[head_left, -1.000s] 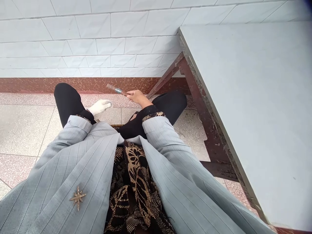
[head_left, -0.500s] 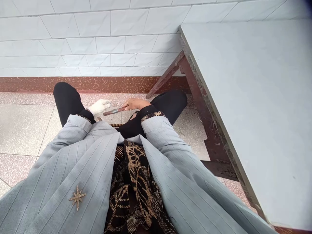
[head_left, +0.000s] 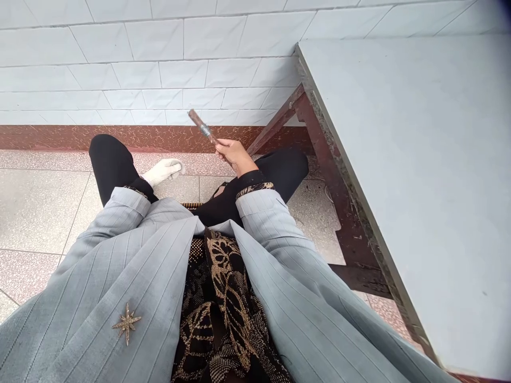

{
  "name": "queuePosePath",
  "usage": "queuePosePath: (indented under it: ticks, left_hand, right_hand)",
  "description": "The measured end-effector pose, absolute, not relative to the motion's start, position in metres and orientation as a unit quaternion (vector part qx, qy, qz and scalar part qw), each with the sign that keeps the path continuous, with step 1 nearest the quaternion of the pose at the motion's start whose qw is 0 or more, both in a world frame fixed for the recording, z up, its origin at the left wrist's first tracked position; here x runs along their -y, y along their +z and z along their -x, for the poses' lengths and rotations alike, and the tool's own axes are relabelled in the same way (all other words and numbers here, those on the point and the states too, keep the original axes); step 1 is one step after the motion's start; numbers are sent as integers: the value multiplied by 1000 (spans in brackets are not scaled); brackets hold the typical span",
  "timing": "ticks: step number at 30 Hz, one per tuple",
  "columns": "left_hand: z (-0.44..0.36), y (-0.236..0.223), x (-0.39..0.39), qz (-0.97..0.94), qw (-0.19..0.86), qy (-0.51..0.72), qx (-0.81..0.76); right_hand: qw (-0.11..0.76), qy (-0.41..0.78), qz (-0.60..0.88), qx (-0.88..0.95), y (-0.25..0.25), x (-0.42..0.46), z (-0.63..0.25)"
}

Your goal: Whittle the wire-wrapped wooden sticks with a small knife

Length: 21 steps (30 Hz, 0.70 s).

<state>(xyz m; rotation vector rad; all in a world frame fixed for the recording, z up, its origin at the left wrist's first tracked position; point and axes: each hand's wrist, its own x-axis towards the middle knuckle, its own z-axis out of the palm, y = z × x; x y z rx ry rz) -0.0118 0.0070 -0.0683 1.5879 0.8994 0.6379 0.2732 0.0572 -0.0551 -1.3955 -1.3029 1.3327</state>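
Observation:
My right hand (head_left: 233,154), bare, grips the lower end of a short brown rod (head_left: 203,127) with a silver coiled metal band near its middle. The rod tilts up and to the left, its far end seen against the white wall tiles. My left hand (head_left: 163,171), in a white knit glove (head_left: 170,169), sits apart from it to the left, fingers together, above the floor tiles. The glove holds nothing that I can see.
A grey-topped table (head_left: 399,186) on dark brown legs fills the right side. Ahead stand a white tiled wall (head_left: 139,74) and a brown marbled skirting (head_left: 120,137). My black-trousered knees (head_left: 109,159) and grey pinstriped jacket (head_left: 99,276) lie below.
My right hand has risen and moved right, swinging the rod from a low, nearly level position near the glove to a steep upward tilt. My left hand has barely moved.

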Motion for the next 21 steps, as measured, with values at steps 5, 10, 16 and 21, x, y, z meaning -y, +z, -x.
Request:
queuePosePath:
  ticks: [5, 10, 16, 21]
  left_hand:
    - [12, -65, -4, -686, 573, 281, -350]
    - [12, -66, -3, -704, 557, 267, -351]
    - [12, -68, -5, -690, 549, 299, -365]
    - [11, -62, -4, -655, 539, 338, -408]
  right_hand:
    - [225, 362, 644, 635, -62, -59, -273]
    - [57, 240, 645, 724, -55, -46, -267]
    - [-80, 242, 545, 799, -53, -43, -263]
    - [-106, 363, 450, 809, -56, -49, -269]
